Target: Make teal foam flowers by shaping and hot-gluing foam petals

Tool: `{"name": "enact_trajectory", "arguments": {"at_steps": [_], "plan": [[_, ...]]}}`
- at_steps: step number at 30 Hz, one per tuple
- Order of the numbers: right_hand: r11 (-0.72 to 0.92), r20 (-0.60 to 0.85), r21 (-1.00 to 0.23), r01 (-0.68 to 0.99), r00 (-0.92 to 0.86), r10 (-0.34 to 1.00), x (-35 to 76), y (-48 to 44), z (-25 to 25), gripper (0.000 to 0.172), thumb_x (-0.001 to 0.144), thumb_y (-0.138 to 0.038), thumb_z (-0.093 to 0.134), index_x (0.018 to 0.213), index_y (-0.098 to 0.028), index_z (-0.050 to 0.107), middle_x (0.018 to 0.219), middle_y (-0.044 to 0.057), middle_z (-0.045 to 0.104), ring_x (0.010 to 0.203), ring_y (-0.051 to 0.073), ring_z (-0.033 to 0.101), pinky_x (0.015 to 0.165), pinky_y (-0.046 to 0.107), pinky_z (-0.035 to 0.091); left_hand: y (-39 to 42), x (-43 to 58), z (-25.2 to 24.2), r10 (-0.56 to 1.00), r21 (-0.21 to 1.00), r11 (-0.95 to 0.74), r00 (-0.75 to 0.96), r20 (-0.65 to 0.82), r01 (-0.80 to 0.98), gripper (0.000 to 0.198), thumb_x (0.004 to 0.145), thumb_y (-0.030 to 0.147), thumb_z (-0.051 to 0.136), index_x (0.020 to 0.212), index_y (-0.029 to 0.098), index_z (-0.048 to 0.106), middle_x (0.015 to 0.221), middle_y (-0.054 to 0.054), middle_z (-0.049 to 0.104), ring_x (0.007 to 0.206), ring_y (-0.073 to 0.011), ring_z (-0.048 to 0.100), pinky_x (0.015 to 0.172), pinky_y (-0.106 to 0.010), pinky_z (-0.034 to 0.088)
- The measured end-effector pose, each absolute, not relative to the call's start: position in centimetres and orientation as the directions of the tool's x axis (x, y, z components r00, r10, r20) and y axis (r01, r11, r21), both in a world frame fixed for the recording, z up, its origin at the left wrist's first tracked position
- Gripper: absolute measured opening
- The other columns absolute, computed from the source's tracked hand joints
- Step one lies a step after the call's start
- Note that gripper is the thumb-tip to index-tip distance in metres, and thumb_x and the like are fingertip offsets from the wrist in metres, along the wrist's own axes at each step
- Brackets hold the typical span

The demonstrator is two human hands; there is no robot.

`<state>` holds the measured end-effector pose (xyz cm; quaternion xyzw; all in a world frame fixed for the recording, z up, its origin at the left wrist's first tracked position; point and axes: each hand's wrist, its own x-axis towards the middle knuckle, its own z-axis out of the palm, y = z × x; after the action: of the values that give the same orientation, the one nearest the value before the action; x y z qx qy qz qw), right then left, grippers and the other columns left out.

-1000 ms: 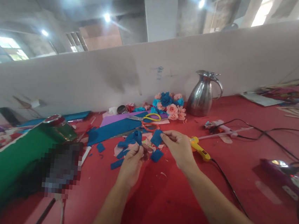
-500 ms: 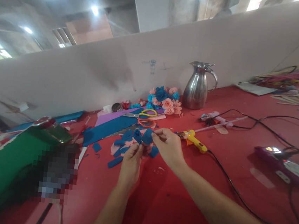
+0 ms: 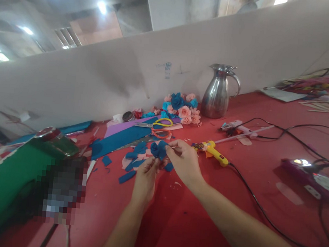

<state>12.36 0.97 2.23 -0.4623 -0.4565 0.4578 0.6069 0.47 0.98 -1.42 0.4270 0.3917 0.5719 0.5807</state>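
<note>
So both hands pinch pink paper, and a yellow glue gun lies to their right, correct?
Not quite: the head view shows that the paper pinched by the left hand and right hand is blue, not pink. The yellow glue gun does lie to their right.

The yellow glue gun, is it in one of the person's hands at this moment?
No, the yellow glue gun lies on the red table, while the left hand and right hand hold blue paper.

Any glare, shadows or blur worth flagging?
Head view, top: ceiling lights flare; head view, background: shadow on the wall, highlights on the metal jug; head view, centre: blue paper in left hand and right hand looks soft; head view, lower left: pixelated patch.
</note>
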Motion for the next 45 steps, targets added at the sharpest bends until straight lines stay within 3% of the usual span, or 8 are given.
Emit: {"name": "enact_trajectory", "arguments": {"at_steps": [16,27,37,45], "plan": [[0.141,0.118,-0.963,-0.231,0.112,0.987,11.92,0.71,2.25,0.014,0.077,-0.033,0.058,0.08,-0.019,0.058,0.06,-0.002,0.064,0.048,0.014,0.062,0.043,0.022,0.048,0.79,0.29,-1.68,0.997,0.956,-0.056,0.037,0.069,-0.286,0.02,0.075,0.028,0.066,0.062,0.016,0.058,0.063,0.002,0.058,0.064,-0.0104,0.053,0.068,-0.023,0.044],[0.186,0.167,-0.96,-0.21,0.107,0.98,11.87,0.43,2.68,0.013,0.078,-0.031,0.055,0.083,-0.02,0.058,0.066,-0.001,0.063,0.054,0.013,0.061,0.051,0.023,0.049,0.78,0.39,-1.48,0.999,0.962,-0.054,-0.009,0.054,-0.268,0.024,0.071,0.029,0.07,0.058,0.016,0.055,0.057,0.004,0.049,0.057,-0.0086,0.045,0.061,-0.021,0.041],[0.07,0.081,-0.906,-0.418,-0.009,0.997,12.02,0.54,2.76,0.026,0.062,-0.014,0.049,0.087,-0.02,0.053,0.069,-0.002,0.066,0.054,0.013,0.06,0.052,0.025,0.051,0.91,0.28,-1.85,0.998,0.968,-0.053,0.0,0.055,-0.246,0.019,0.075,0.035,0.067,0.072,0.016,0.065,0.07,0.0,0.061,0.064,-0.0109,0.052,0.066,-0.024,0.043],[0.088,0.098,-0.941,-0.327,-0.015,0.995,11.84,0.71,2.38,0.026,0.064,-0.021,0.061,0.089,-0.02,0.054,0.071,-0.001,0.066,0.057,0.013,0.061,0.057,0.026,0.052,0.6,0.3,-1.26,0.999,0.956,-0.044,-0.004,0.044,-0.289,0.022,0.074,0.034,0.068,0.063,0.015,0.062,0.065,0.001,0.06,0.062,-0.0105,0.053,0.067,-0.024,0.044]]}}
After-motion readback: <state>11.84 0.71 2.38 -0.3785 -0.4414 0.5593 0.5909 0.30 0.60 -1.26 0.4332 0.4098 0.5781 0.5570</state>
